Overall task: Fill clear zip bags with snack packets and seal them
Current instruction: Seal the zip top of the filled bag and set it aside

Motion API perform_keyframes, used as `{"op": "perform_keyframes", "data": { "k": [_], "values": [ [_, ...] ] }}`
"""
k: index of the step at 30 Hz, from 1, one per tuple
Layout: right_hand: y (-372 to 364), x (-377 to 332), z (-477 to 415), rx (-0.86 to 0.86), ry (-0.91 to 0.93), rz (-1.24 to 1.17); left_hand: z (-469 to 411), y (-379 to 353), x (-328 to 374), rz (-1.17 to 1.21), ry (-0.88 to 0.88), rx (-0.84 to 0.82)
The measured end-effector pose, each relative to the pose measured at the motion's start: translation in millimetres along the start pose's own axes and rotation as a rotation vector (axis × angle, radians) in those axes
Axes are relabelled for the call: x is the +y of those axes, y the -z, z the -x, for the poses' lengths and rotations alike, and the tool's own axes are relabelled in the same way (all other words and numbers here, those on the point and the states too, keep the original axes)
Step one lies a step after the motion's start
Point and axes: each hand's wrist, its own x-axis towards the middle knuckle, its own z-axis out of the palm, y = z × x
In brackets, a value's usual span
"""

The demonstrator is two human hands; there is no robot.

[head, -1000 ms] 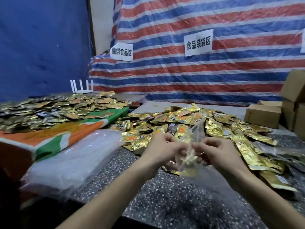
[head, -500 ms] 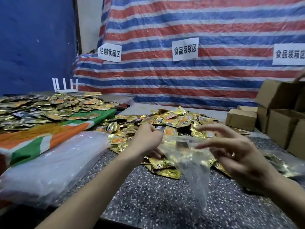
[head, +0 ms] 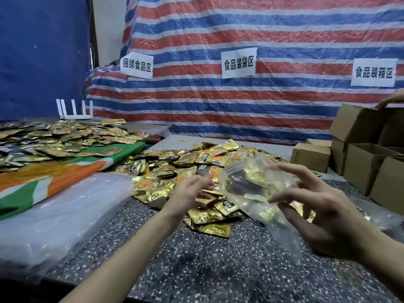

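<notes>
A large heap of gold snack packets [head: 196,162] lies on the speckled table [head: 207,259]. My right hand [head: 323,215] holds a clear zip bag [head: 251,182] up over the heap's right side, thumb below and fingers spread above its mouth. The bag hangs down toward the table, and gold packets show through it. My left hand [head: 192,193] is off the bag, at the near edge of the heap. Its fingers curl down over loose packets. The hand is a little blurred.
A stack of clear plastic bags [head: 54,215] lies at the near left. Behind it, an orange-and-green sack [head: 65,173] carries more packets. Open cardboard boxes [head: 363,162] stand at the right, with another person's hand [head: 391,99] on one. A striped tarp closes the back.
My left hand let go of the bag's mouth and dropped onto the packet heap. My right hand lifted the bag and swung it right. The view panned right.
</notes>
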Motion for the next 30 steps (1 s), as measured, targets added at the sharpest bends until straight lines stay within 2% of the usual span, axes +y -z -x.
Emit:
{"op": "perform_keyframes", "data": {
  "k": [3, 5, 9, 12, 15, 18, 20, 26, 28, 30],
  "values": [
    [-1.8, -0.5, -1.2, 0.030, 0.039, 0.022, -7.6, 8.3, -36.1, -0.721, 0.010, 0.071],
    [-2.9, -1.3, -0.7, 0.049, 0.049, 0.018, -10.5, 9.0, -57.0, -0.932, 0.036, 0.051],
    [-2.1, -0.2, 2.0, 0.103, 0.032, -0.008, -13.8, 7.5, -67.3, -0.897, -0.042, 0.141],
    [0.5, -1.1, 2.6, 0.135, 0.032, 0.004, -14.5, 9.2, -64.6, -1.005, -0.118, 0.174],
    [2.3, -2.6, 3.3, 0.119, 0.024, 0.019, -11.2, 12.8, -58.7, -1.005, -0.203, 0.200],
    [-1.1, -2.4, 2.1, 0.072, -0.029, 0.007, -7.1, 19.9, -46.2, -0.905, -0.230, 0.239],
    [-3.9, -0.1, 0.4, 0.060, -0.082, -0.013, -3.4, 25.5, -30.8, -0.753, -0.234, 0.272],
    [-16.0, 7.8, 0.0, 0.059, -0.232, -0.112, 16.7, 43.6, 37.2, 0.004, -0.198, 0.503],
    [-19.7, 6.0, -1.1, 0.049, -0.266, -0.141, 28.6, 40.5, 55.3, 0.268, -0.193, 0.403],
    [-23.0, 1.6, -3.6, 0.029, -0.283, -0.168, 37.2, 31.7, 64.3, 0.399, -0.213, 0.227]
  ]
}}
